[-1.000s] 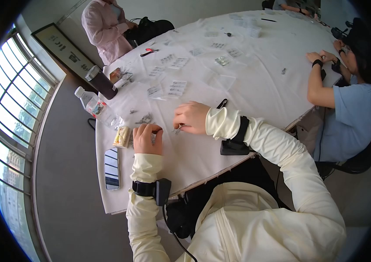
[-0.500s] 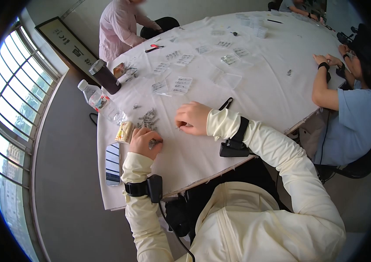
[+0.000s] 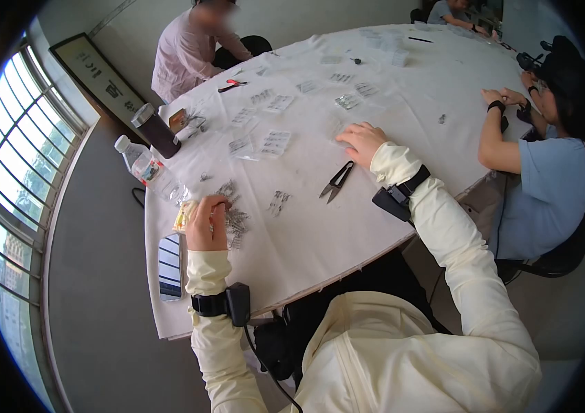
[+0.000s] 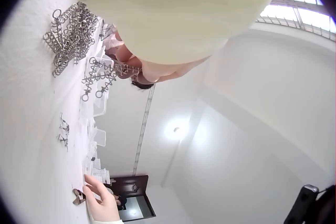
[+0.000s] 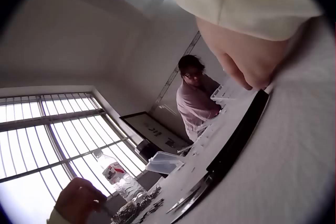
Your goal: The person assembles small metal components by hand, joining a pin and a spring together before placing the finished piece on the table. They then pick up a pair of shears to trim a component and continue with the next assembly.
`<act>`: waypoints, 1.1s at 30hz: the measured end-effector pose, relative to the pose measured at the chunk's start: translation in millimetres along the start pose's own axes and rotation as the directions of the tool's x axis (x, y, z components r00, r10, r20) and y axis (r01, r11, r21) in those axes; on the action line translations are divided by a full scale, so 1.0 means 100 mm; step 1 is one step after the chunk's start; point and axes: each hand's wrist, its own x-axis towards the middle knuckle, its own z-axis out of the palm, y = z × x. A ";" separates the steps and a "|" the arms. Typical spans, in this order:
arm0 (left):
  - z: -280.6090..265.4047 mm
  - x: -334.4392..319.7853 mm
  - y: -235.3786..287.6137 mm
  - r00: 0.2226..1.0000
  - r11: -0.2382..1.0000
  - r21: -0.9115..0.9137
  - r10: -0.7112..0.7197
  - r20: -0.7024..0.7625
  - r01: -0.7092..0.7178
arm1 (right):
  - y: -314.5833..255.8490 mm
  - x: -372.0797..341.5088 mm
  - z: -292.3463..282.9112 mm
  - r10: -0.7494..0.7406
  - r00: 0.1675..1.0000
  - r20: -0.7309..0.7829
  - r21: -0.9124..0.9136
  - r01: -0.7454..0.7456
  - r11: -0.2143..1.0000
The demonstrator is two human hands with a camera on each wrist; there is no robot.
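- One slim, dark-screened phone (image 3: 170, 267) on the left edge of the white cloth-covered table (image 3: 292, 268)! A wide swing of the pale cream left sleeve (image 3: 213, 275) could nudge it over the side.
- Behind it, the clear plastic bottle with the red-patterned label (image 3: 155, 175) stands upright; a knock could topple it toward the work.
- Now the left hand (image 3: 206, 221), fingers curled, pinching silvery, loop-ended metal pieces (image 4: 100, 79) that dangle in the left wrist view. A slack pinch could shed one, and dropped near its twins, it would be hard to pick out.
- Just right of that hand, the heaped pile of silvery, ring-ended metal pieces (image 3: 236, 219), and look at those loops, piled every which way! Tug one and its neighbours could hook on and come too.
- Further right, a small loose cluster of thin silvery pieces (image 3: 279, 203), well within a cuff's sweep; one brush could scatter it.
- Then the black-handled snips with bare steel blades (image 3: 337, 182), points apart. A hand coming back low could catch them.
- Far right, the right hand (image 3: 363, 141), fingers apart and loosely bent, nothing visibly gripped, near a clear plastic tray (image 5: 223, 97); contact I can't tell. A clumsy push could skid it.
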 end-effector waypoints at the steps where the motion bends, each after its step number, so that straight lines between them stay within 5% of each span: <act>1: 0.02 -0.01 -0.04 1.000 1.000 -0.002 0.004 -0.002 -0.004 | 0.06 0.03 -0.02 -0.050 0.999 0.015 0.018 0.050 0.999; 5: 0.07 -0.03 -0.05 0.990 0.992 -0.108 -0.082 -0.115 0.069 | 0.15 -0.03 -0.21 -0.043 0.997 0.061 0.032 0.041 0.999; 6: 0.07 -0.02 -0.03 0.985 0.991 -0.093 -0.111 -0.132 0.100 | 0.19 -0.07 -0.25 -0.031 0.998 -0.059 0.075 0.036 0.997; 10: 0.14 -0.03 -0.17 0.973 0.983 -0.163 -0.117 -0.200 0.085 | 0.32 -0.20 -0.48 -0.177 0.972 -0.156 0.118 0.196 0.973; 13: 0.16 -0.05 -0.21 0.959 0.943 -0.277 -0.236 -0.159 0.186 | 0.40 -0.25 -0.38 -0.237 0.963 -0.128 0.059 0.246 0.968; 15: 0.22 -0.05 -0.22 0.920 0.772 -0.565 -0.387 -0.056 0.290 | 0.44 -0.20 -0.32 -0.108 0.993 0.041 0.061 0.106 0.993; 19: 0.24 -0.05 -0.20 0.837 0.601 -0.641 -0.532 0.124 0.477 | 0.40 -0.15 -0.31 -0.259 0.964 -0.065 -0.051 0.256 0.965; 22: 0.22 -0.06 -0.25 0.812 0.529 -0.666 -0.544 0.211 0.527 | 0.36 -0.14 -0.36 -0.128 0.991 -0.048 0.120 0.133 0.984; 24: 0.22 -0.06 -0.27 0.790 0.498 -0.665 -0.565 0.239 0.557 | 0.41 -0.13 -0.38 0.000 0.972 -0.234 0.438 0.106 0.893; 27: 0.24 -0.08 -0.31 0.846 0.550 -0.661 -0.462 0.267 0.510 | 0.57 -0.09 -0.52 0.169 0.930 -0.327 0.528 0.032 0.849; 31: 0.22 -0.08 -0.25 0.856 0.592 -0.625 -0.429 0.290 0.509 | 1.11 0.05 -0.65 0.291 0.853 -0.434 0.302 -0.166 0.939; 33: 0.21 -0.06 -0.23 0.861 0.621 -0.602 -0.428 0.276 0.502 | 1.40 0.11 -0.65 0.366 0.795 -0.483 -0.030 -0.433 0.901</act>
